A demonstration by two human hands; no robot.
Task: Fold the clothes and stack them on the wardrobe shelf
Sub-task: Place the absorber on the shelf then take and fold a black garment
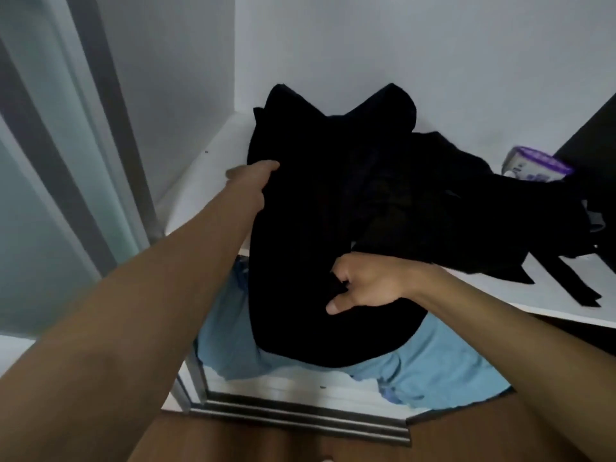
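A large black garment [306,235] lies on the white wardrobe shelf [200,181], its lower end hanging over the front edge. My left hand [255,183] grips its left edge, fingers hidden under the cloth. My right hand [363,283] grips a bunch of the same black cloth near the shelf's front edge, thumb pointing down. More black clothing [466,208] is heaped to the right on the shelf, with straps trailing over the edge.
A light blue cloth [433,371] lies below the shelf on a lower level. A purple and white container [536,166] sits at the back right of the shelf. A sliding door frame [83,128] stands at the left, its track [300,418] below.
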